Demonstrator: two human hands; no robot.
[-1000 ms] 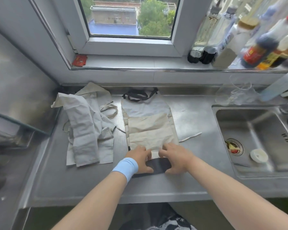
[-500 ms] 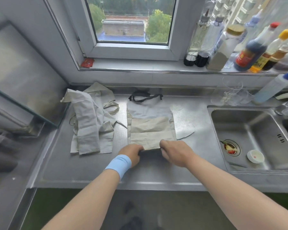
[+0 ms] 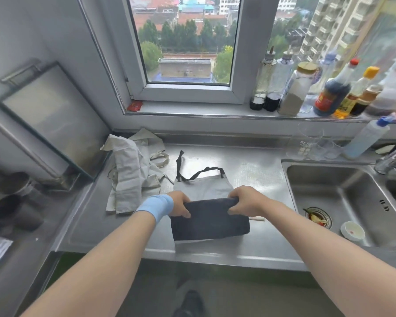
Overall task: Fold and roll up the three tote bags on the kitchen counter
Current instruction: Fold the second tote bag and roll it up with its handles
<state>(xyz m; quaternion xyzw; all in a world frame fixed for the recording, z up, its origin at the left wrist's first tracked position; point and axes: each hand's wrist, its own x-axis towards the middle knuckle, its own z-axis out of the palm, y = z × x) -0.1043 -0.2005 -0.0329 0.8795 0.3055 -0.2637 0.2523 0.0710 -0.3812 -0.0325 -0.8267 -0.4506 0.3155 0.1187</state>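
To do this step well, the person should be keeping both grips level along the dark fold of the tote bag (image 3: 209, 219) and turning it over evenly toward the black handles (image 3: 198, 173), so the roll is staying tight and square rather than skewing. The left hand (image 3: 180, 205) and the right hand (image 3: 244, 201) are each clenching a far corner of that fold, knuckles up, forearms reaching in from the near edge of the counter (image 3: 256, 177). The other 2 bags (image 3: 133, 172) are lying crumpled at the left.
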